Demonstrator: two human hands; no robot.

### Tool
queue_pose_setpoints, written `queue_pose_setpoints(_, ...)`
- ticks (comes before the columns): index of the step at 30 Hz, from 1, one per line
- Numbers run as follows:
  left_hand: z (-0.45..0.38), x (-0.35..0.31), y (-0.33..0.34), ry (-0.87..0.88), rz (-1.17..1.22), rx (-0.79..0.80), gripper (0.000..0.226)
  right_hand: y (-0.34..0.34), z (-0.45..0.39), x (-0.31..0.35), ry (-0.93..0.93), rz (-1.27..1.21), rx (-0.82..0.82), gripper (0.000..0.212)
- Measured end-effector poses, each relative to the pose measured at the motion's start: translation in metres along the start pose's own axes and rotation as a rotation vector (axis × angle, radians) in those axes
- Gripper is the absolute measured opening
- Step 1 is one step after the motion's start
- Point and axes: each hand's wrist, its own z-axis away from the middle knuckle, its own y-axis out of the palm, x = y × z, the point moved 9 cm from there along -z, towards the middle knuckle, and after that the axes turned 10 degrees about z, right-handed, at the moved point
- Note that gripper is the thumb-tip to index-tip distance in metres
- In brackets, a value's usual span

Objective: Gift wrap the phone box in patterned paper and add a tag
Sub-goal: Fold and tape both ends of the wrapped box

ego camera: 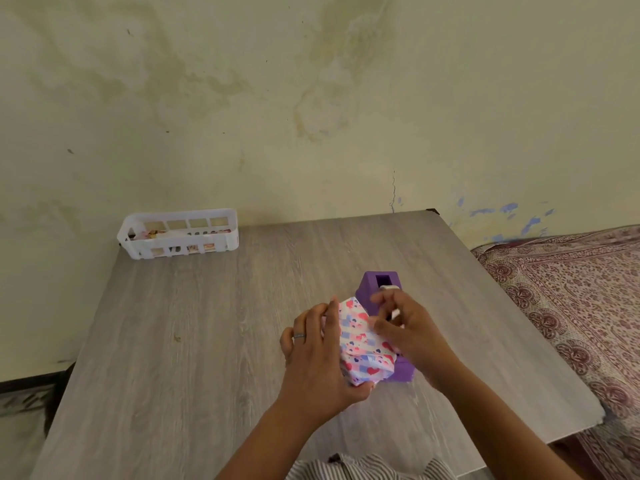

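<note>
The phone box is covered in white paper printed with pink, red and blue hearts, and it is held tilted above the grey wooden table. My left hand grips its left side and underside; a ring shows on one finger. My right hand rests on the box's right face, fingertips pinched together on the paper near a fold. Whether a piece of tape is between those fingers I cannot tell. Right behind the box stands a purple tape dispenser, partly hidden by my right hand.
A white slotted plastic basket with small items inside sits at the table's far left corner against the stained wall. A bed with a maroon patterned cover lies beyond the table's right edge.
</note>
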Motion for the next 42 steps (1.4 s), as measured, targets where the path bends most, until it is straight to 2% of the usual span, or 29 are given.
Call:
queue_pose_setpoints(2, 0.000, 0.003, 0.001, -0.008, 0.011, 0.004, 0.117, -0.001, 0.002, 0.031, -0.261, 0.277, -0.096, 0.022)
queue_pose_setpoints(3, 0.000, 0.003, 0.000, -0.008, 0.016, 0.006, 0.117, 0.005, 0.001, 0.039, -0.323, 0.375, -0.089, 0.025)
queue_pose_setpoints(5, 0.000, 0.003, 0.000, -0.003, 0.001, 0.002, 0.114, 0.019, -0.006, 0.039, -0.329, 0.450, -0.035, 0.028)
queue_pose_setpoints(8, 0.001, 0.003, -0.002, -0.010, -0.015, -0.005, 0.112, 0.027, -0.013, 0.030, -0.251, 0.405, 0.024, 0.027)
queue_pose_setpoints(11, 0.001, 0.002, -0.002, -0.005, -0.024, -0.005, 0.111, 0.028, -0.004, 0.014, -0.108, 0.133, 0.122, 0.019)
queue_pose_setpoints(13, 0.001, 0.003, -0.003, -0.015, -0.030, -0.007, 0.110, 0.022, 0.003, 0.012, -0.125, 0.058, 0.080, 0.015)
queue_pose_setpoints(16, 0.000, 0.003, -0.001, -0.021, -0.017, -0.004, 0.110, 0.021, 0.014, 0.015, -0.227, 0.084, 0.049, 0.043)
queue_pose_setpoints(19, 0.001, 0.001, -0.003, -0.007, -0.014, -0.034, 0.107, 0.028, 0.022, 0.005, -0.190, -0.005, 0.095, 0.037)
queue_pose_setpoints(23, 0.003, 0.000, -0.007, -0.017, 0.000, -0.048, 0.109, 0.035, 0.030, -0.022, -0.046, -0.081, 0.168, 0.050)
queue_pose_setpoints(27, 0.006, 0.004, -0.007, -0.057, 0.046, -0.024, 0.110, 0.031, 0.040, -0.027, -0.024, -0.166, 0.165, 0.040)
queue_pose_setpoints(30, 0.010, 0.009, -0.002, -0.089, 0.158, 0.000, 0.114, 0.031, 0.045, -0.028, -0.038, -0.260, 0.264, 0.031)
queue_pose_setpoints(31, 0.011, 0.011, -0.001, -0.100, 0.214, 0.005, 0.116, 0.032, 0.046, -0.028, -0.051, -0.284, 0.304, 0.034)
queue_pose_setpoints(35, 0.013, 0.019, 0.007, -0.190, 0.383, 0.026, 0.125, 0.042, 0.048, -0.024, -0.113, -0.300, 0.377, 0.076)
queue_pose_setpoints(37, 0.013, 0.016, 0.006, -0.195, 0.397, 0.025, 0.132, 0.048, 0.044, -0.021, -0.147, -0.247, 0.319, 0.080)
queue_pose_setpoints(40, 0.012, 0.012, -0.003, -0.139, 0.550, 0.012, 0.132, 0.035, 0.028, -0.022, -0.185, -0.279, 0.120, 0.073)
queue_pose_setpoints(42, 0.013, 0.020, -0.010, -0.123, 0.683, -0.035, 0.120, 0.023, 0.019, -0.028, -0.164, -0.395, 0.042, 0.063)
